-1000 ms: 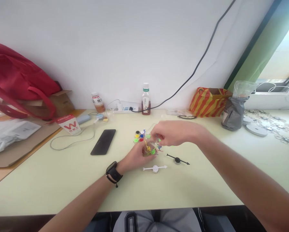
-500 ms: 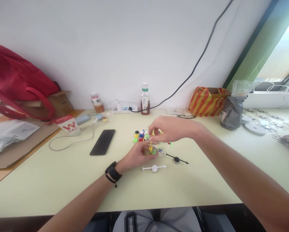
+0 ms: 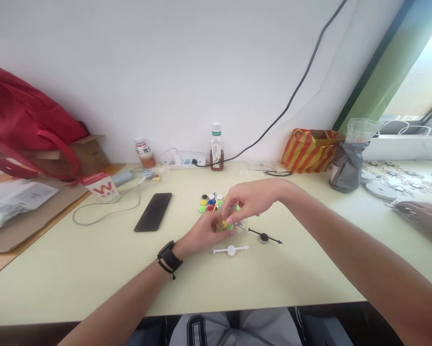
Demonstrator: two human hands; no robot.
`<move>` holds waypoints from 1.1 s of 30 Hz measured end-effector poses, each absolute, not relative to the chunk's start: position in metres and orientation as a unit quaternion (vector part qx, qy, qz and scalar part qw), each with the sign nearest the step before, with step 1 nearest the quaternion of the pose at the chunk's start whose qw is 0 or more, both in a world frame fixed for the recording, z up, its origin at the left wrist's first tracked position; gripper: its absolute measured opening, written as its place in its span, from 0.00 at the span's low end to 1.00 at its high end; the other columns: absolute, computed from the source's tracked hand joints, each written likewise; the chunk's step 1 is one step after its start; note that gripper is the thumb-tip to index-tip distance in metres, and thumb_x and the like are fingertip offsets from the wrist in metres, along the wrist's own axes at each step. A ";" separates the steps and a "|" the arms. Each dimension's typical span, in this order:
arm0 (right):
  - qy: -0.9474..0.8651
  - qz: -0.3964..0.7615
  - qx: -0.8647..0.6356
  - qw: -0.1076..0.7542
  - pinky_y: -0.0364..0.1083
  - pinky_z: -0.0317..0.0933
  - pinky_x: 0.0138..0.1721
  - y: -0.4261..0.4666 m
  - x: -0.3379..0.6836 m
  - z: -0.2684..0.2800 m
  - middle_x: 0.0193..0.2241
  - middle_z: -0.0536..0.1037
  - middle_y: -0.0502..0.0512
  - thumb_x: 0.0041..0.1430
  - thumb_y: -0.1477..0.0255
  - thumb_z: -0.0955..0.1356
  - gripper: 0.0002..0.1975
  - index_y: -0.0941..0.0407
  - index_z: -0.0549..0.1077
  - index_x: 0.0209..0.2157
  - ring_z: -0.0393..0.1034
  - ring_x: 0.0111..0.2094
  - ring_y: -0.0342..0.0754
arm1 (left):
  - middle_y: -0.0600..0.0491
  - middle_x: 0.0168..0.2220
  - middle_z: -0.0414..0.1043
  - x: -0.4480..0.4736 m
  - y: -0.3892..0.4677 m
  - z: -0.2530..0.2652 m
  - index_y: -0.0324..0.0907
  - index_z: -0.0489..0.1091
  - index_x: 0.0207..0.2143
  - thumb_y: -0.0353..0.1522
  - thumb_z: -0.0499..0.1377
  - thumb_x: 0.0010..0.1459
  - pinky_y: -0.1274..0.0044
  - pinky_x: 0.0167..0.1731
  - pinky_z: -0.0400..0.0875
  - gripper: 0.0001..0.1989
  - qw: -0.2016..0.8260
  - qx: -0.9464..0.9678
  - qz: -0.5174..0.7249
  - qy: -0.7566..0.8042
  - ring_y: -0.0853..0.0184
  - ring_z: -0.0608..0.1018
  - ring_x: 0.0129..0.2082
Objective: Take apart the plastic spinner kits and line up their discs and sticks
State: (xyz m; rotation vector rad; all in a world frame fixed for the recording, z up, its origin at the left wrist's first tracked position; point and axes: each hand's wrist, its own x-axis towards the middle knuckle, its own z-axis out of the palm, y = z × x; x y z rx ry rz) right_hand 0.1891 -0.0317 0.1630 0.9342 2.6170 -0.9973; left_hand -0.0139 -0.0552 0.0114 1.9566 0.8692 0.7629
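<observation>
My left hand [image 3: 209,229] is curled round a clear plastic container [image 3: 240,226] that holds yellow, green and dark small pieces; whether it is a bag or a box I cannot tell. From above, my right hand [image 3: 243,199] dips its pinched fingertips to the container, at a yellow piece [image 3: 224,223]. What those fingers grip is too small to make out. Behind the hands, several coloured round discs [image 3: 210,208] stand in rows. Nearer me lie a white arrow spinner [image 3: 231,250] and a black arrow spinner [image 3: 264,238], each on a round base.
A black phone [image 3: 153,212] lies to the left, near a cable and a red-and-white carton [image 3: 101,186]. Against the wall stand a drink bottle [image 3: 216,148], a second bottle [image 3: 144,153] and a striped bag [image 3: 308,150]. Another person's hand [image 3: 423,215] touches metallic pieces at right.
My right hand has lowered toward the container, its fingertips now at the pieces. My left hand stays put. The other person's hand has moved left.
</observation>
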 end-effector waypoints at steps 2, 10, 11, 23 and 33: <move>0.883 -0.329 0.324 0.089 0.41 0.59 0.28 -0.033 0.192 0.165 0.37 0.82 0.52 0.61 0.63 0.71 0.14 0.53 0.83 0.45 0.68 0.25 0.41 | 0.55 0.28 0.67 -0.014 -0.055 0.012 0.39 0.76 0.40 0.46 0.67 0.58 0.78 0.27 0.65 0.19 0.412 0.787 0.302 0.346 0.69 0.68 0.28; 0.896 -0.253 0.365 0.021 0.43 0.63 0.35 -0.035 0.203 0.170 0.45 0.83 0.55 0.63 0.77 0.63 0.18 0.55 0.81 0.48 0.75 0.36 0.46 | 0.56 0.31 0.69 -0.014 -0.054 0.012 0.42 0.75 0.51 0.44 0.66 0.60 0.78 0.30 0.65 0.21 0.409 0.791 0.280 0.358 0.70 0.67 0.29; 0.897 -0.244 0.369 0.018 0.43 0.63 0.35 -0.035 0.203 0.168 0.46 0.82 0.55 0.63 0.78 0.63 0.18 0.55 0.80 0.49 0.75 0.36 0.46 | 0.55 0.32 0.70 -0.014 -0.055 0.012 0.42 0.75 0.50 0.43 0.66 0.60 0.78 0.30 0.65 0.20 0.410 0.793 0.277 0.356 0.70 0.67 0.30; 0.920 -0.094 0.381 0.018 0.45 0.54 0.29 -0.033 0.184 0.156 0.33 0.81 0.54 0.58 0.77 0.69 0.07 0.56 0.81 0.34 0.70 0.30 0.46 | 0.57 0.30 0.66 -0.014 -0.055 0.016 0.41 0.75 0.44 0.42 0.65 0.61 0.79 0.28 0.62 0.15 0.396 0.800 0.278 0.353 0.70 0.65 0.29; 0.839 -0.219 0.490 -0.086 0.42 0.57 0.26 -0.037 0.183 0.153 0.32 0.81 0.52 0.55 0.80 0.69 0.07 0.56 0.80 0.33 0.72 0.27 0.44 | 0.53 0.31 0.73 -0.013 -0.054 0.007 0.40 0.74 0.34 0.42 0.66 0.58 0.76 0.32 0.71 0.14 0.373 0.779 0.342 0.371 0.67 0.72 0.31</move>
